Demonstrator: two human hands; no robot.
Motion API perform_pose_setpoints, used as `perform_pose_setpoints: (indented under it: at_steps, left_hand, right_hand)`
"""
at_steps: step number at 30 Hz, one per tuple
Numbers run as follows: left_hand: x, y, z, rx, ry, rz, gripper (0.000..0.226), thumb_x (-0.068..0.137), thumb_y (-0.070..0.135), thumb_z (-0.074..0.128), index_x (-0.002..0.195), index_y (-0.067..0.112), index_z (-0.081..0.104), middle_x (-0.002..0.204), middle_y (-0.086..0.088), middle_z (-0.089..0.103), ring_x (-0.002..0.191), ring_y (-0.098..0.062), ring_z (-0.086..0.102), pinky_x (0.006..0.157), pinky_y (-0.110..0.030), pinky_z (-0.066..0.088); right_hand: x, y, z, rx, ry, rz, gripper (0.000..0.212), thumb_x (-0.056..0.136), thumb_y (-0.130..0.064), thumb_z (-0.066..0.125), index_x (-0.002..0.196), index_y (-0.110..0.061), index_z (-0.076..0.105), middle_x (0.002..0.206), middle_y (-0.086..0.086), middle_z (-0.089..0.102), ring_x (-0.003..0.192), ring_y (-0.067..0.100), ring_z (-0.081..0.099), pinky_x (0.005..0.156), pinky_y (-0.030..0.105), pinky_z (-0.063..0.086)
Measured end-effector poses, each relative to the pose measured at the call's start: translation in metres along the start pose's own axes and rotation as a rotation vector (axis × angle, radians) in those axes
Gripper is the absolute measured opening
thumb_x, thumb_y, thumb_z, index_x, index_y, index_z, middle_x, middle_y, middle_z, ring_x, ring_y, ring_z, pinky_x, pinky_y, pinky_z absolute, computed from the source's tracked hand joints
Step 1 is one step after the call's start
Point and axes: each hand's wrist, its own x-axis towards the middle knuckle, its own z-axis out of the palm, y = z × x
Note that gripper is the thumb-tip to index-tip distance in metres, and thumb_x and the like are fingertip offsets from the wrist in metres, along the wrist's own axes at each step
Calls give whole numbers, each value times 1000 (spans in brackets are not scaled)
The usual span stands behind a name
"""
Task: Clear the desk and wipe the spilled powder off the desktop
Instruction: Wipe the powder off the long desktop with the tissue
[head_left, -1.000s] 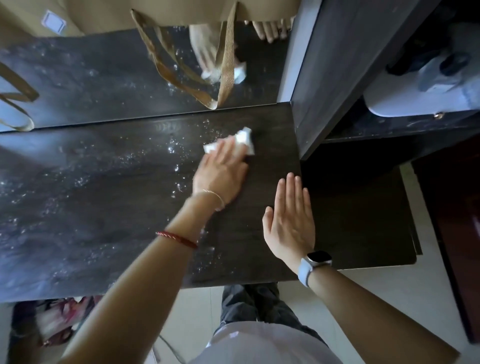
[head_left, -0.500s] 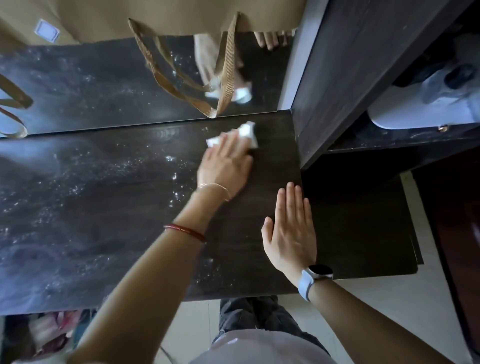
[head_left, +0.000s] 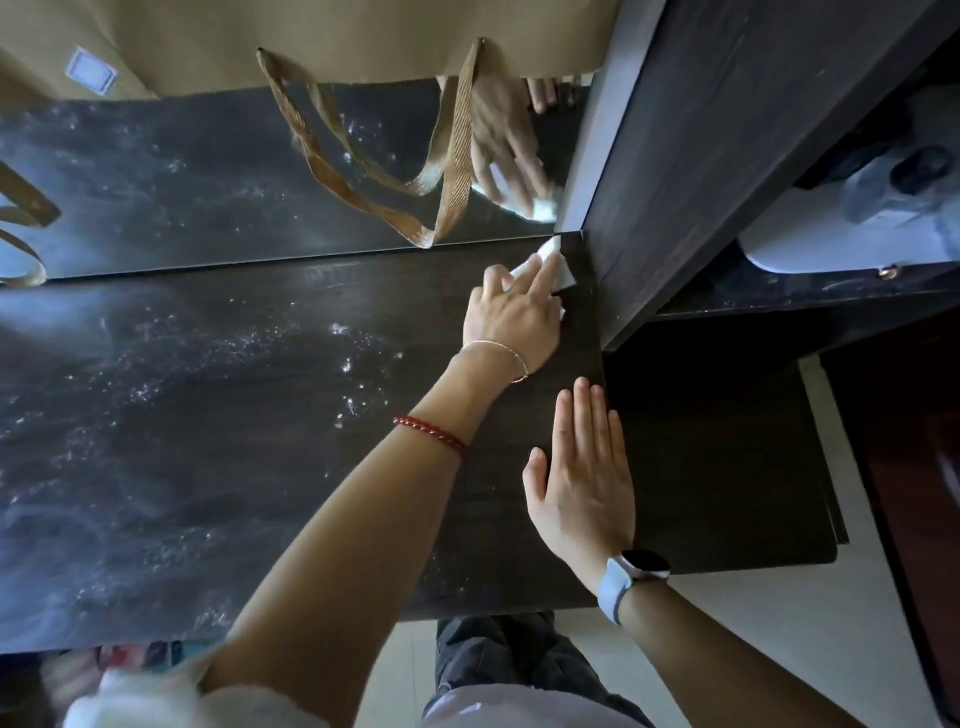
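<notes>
Wiping is the step in hand here: the left hand (head_left: 511, 317) is flat on a white tissue (head_left: 558, 270), fingers straight and pressing it down, right in the far right corner of the desktop (head_left: 260, 467), tight against the dark side panel (head_left: 727, 130) and just short of the mirror (head_left: 182, 171) that runs along the far edge. The right hand (head_left: 584, 478) lies flat, fingers straight and together, palm down near the right edge of the desktop, holding nothing, bracing by the look of it. The spilled powder (head_left: 353, 364) is the story: white specks and smears spread from the middle of the desktop out to the left edge and down to the near edge, while the strip round the hands looks dark and clean. So, my call, the right end is about done and most of the job is left. Next move wants the tissue dragged back leftward through that scatter, pressed flat so the powder gathers instead of smearing; the tissue may need refolding
</notes>
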Motion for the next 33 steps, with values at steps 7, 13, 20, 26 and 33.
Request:
perform_pose_setpoints:
  at_steps: [7,13,20,26,33]
  left_hand:
    - [-10,-59,-3,103,96,-201,47,95,38,31,140,25,26,151,5,23,125,-32,27,97,-43,26]
    - [-22,-122,-21,93,67,-543,54,95,32,25,143,10,15,154,-9,13,140,-30,8,110,-48,11]
    - [-45,-50,4,71,-67,-86,56,97,32,25,145,8,12,155,-13,7,142,-29,3,115,-40,2]
    - [-169,-62,23,131,-119,168,64,93,48,14,144,9,22,152,-11,20,141,-25,9,117,-41,10]
    - [-245,-82,35,290,-195,307,62,96,48,11,142,10,25,149,-11,26,138,-25,19,116,-41,13]
  right_hand:
    - [0,2,0,32,29,-28,60,87,-31,30,138,1,32,147,20,29,138,30,24,113,38,13]
    - [0,1,0,21,14,-12,61,87,-32,27,139,0,29,148,20,27,138,29,22,113,38,12]
    - [-1,2,-1,69,64,-17,54,90,-24,23,137,0,36,146,18,32,138,27,26,114,36,13]
    - [-4,3,1,92,71,-41,54,90,-22,23,138,1,33,147,19,30,139,28,23,115,36,11]
    - [-4,0,-1,39,38,-30,59,88,-26,18,140,1,28,150,19,24,140,30,19,114,39,11]
